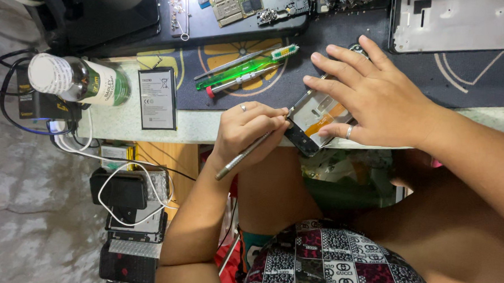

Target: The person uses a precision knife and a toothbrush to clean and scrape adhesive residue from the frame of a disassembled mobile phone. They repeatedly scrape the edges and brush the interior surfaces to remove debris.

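Note:
An opened phone (311, 118) with an orange flex strip showing lies tilted at the near edge of the worktop, partly on the dark mat (470, 77). My right hand (373, 98) lies flat over it, fingers spread, and holds it down. My left hand (246, 133) is closed around a thin metal tool (246, 152). The tool's tip touches the phone's lower left edge. Both hands wear a ring.
On the mat lie a green toothbrush (246, 67), tweezers (238, 63) and a red-tipped screwdriver (240, 81). A flat battery (157, 98) and a lying bottle (76, 80) are at the left. Circuit boards (235, 2) and a phone frame (450, 23) sit at the far side. Cables and old phones (129, 221) are below.

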